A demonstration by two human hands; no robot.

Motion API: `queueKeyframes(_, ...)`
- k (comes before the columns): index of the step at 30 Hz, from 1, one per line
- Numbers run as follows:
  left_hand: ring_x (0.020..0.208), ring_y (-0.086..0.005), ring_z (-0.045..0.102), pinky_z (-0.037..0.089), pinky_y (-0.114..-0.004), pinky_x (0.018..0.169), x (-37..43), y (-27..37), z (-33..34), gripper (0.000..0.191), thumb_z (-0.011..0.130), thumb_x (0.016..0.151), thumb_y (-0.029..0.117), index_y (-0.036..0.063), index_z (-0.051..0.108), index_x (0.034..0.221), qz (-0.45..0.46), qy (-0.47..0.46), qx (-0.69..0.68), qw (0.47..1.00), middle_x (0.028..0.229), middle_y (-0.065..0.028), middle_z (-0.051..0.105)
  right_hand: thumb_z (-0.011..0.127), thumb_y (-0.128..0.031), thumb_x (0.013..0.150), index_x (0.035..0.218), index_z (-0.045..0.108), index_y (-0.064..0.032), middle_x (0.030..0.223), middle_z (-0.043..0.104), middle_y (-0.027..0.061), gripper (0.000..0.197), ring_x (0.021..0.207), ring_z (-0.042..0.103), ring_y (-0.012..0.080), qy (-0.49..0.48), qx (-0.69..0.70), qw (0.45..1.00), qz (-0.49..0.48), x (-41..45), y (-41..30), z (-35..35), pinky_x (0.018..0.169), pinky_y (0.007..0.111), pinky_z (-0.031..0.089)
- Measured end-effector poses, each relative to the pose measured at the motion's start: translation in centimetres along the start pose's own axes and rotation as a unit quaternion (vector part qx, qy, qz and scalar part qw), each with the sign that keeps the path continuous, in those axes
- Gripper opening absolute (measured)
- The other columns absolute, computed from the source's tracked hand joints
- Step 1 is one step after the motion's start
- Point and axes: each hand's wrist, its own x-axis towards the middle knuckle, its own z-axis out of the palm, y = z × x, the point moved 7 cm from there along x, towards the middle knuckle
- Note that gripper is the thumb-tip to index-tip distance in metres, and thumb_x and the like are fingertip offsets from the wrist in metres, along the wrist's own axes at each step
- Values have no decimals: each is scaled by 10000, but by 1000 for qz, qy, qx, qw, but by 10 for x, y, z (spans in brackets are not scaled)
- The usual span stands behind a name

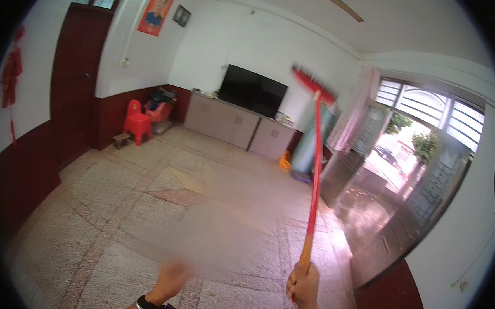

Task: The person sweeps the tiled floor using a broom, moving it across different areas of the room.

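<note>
My right hand (303, 283) is closed around the lower end of a long-handled broom (316, 166) with a red and yellow-brown handle. The broom stands nearly upright, its red head (314, 86) raised and its dark bristles pointing up, somewhat blurred. My left hand (173, 277) is lower left, above the speckled stone floor (111, 269). Its fingers are blurred, and a pale, hazy patch spreads above them over the floor; whether the hand holds something there cannot be told. Both wrists wear dark bands, and the left also a silver bangle.
A television (253, 90) stands on low cabinets (220, 117) by the far wall. A red plastic chair (137, 121) and a small wooden stool (121, 140) are at the left. A covered, tall pale green object (313, 145) stands near the open doorway (380, 182) on the right.
</note>
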Motion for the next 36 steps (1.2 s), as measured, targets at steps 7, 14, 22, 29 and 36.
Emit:
queueKeyframes(7,790,-107,620,523,-252,736,22,63,-158,96,622,890,18,4,624,985,27,187,18,982,874,-35,649,409,-308,1035,932,469,-55,519,398,-14,279,334,347,52,-79,1,932,-354,106,-190,176,302,210,276)
queueKeyframes(14,758,-105,613,519,-252,713,65,100,-345,87,615,887,37,14,616,970,97,297,46,949,852,-30,631,460,-344,1013,838,425,-59,527,376,-27,336,329,350,50,-94,42,848,-520,157,-349,383,291,216,293)
queueKeyframes(22,759,-103,588,492,-248,694,154,109,-446,66,599,850,-13,7,611,912,98,358,64,927,834,-20,599,487,-370,995,828,446,-39,494,384,-19,373,320,385,80,-72,30,847,-525,275,-421,495,296,253,331)
queueKeyframes(29,682,-114,526,448,-257,636,258,76,-478,58,560,874,50,17,582,917,50,367,189,910,786,-31,564,538,-417,953,826,486,3,506,486,61,442,321,459,167,129,-87,880,-448,505,-332,431,296,317,353)
queueKeyframes(36,856,-166,583,488,-313,811,373,5,-473,254,601,930,202,-22,610,1048,-42,241,140,959,933,-70,619,534,-334,914,739,494,-65,502,482,77,324,362,483,213,238,19,958,-158,691,-140,257,308,357,354)
